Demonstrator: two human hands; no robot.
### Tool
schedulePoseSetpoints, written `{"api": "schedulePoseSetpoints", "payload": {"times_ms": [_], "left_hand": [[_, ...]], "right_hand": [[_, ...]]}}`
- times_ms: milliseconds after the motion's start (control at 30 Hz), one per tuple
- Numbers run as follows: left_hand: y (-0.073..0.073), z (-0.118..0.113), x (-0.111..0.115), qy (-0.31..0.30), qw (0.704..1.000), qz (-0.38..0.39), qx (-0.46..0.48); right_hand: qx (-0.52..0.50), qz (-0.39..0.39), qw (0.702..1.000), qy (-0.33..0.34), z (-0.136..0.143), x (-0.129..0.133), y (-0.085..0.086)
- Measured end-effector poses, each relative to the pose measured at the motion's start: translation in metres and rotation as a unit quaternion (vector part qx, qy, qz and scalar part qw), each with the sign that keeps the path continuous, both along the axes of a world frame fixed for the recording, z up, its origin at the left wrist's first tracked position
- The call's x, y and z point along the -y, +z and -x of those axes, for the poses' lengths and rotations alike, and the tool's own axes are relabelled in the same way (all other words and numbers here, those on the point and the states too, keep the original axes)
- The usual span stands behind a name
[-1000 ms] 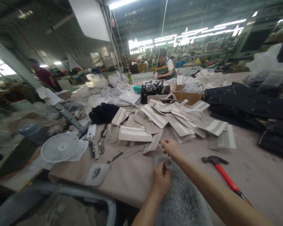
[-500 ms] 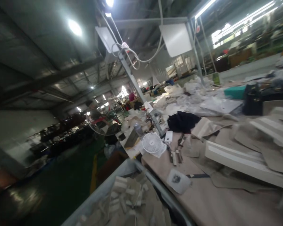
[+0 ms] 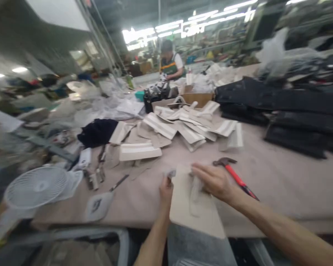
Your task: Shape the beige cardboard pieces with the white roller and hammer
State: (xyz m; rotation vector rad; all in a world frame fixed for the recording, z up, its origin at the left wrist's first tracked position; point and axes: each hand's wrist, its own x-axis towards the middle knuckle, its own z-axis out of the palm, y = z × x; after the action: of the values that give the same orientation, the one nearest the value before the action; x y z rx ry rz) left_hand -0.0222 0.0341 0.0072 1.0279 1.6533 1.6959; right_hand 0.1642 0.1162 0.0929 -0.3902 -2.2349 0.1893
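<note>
A cream-coloured flat panel [image 3: 184, 201] stands tilted between my hands at the table's near edge. My left hand [image 3: 165, 189] is closed on its upper left edge, where a small greyish bit shows by the fingertips. Across the panel's upper right reaches my right hand [image 3: 212, 180], fingers together and pointing left. Beneath those fingers hangs a pale, translucent strip [image 3: 195, 190] against the panel; blur hides its exact grip. A claw hammer [image 3: 235, 175] with a red handle lies just right of my right hand.
Beyond my hands lies a pile of cream panels with white stripes [image 3: 180, 122]. Black folded pieces [image 3: 299, 129] are stacked at right. A white fan [image 3: 37, 186] stands at left, above a grey bin [image 3: 123, 240]. A person [image 3: 170, 62] works across the table.
The view has swung right and down, from the aisle and bin to the tabletop. Both my hands, the cream panel and the hammer have come into view.
</note>
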Motion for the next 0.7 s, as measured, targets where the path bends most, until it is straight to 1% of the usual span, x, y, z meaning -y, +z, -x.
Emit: {"api": "schedulePoseSetpoints", "payload": {"times_ms": [33,67,100,167,233,300,367,433,500,567,600,700], "left_hand": [[-0.004,0.001,-0.001,-0.009,0.999,0.007,0.041],[-0.007,0.005,-0.001,0.003,0.995,0.012,0.095],[-0.008,0.010,-0.001,0.018,0.991,0.016,0.132],[-0.005,0.019,0.002,0.045,0.984,0.014,0.174],[0.001,0.021,0.002,0.042,0.985,0.006,0.167],[0.008,0.016,-0.001,0.012,0.989,0.004,0.149],[0.014,0.006,-0.007,-0.034,0.991,0.008,0.129],[0.016,-0.004,-0.014,-0.080,0.990,0.010,0.116],[0.015,-0.010,-0.020,-0.114,0.988,0.011,0.105],[0.010,-0.013,-0.022,-0.127,0.987,0.014,0.094],[0.008,-0.013,-0.022,-0.126,0.988,0.017,0.090],[0.004,-0.011,-0.020,-0.117,0.988,0.021,0.098]], "right_hand": [[0.041,-0.036,0.998,0.044,-0.012,0.007,-0.012],[0.075,-0.057,0.992,0.081,-0.019,0.014,-0.024],[0.100,-0.057,0.988,0.104,-0.021,0.019,-0.036],[0.116,-0.031,0.984,0.129,-0.019,0.027,-0.056],[0.109,0.010,0.984,0.138,-0.018,0.033,-0.066],[0.097,0.045,0.985,0.138,-0.018,0.036,-0.070],[0.093,0.067,0.983,0.143,-0.018,0.038,-0.068],[0.098,0.087,0.980,0.148,-0.016,0.040,-0.065],[0.111,0.101,0.979,0.141,-0.013,0.043,-0.061],[0.122,0.097,0.982,0.108,-0.012,0.047,-0.058],[0.122,0.091,0.985,0.081,-0.012,0.049,-0.058],[0.092,0.079,0.992,-0.025,-0.021,0.054,-0.059]]}}
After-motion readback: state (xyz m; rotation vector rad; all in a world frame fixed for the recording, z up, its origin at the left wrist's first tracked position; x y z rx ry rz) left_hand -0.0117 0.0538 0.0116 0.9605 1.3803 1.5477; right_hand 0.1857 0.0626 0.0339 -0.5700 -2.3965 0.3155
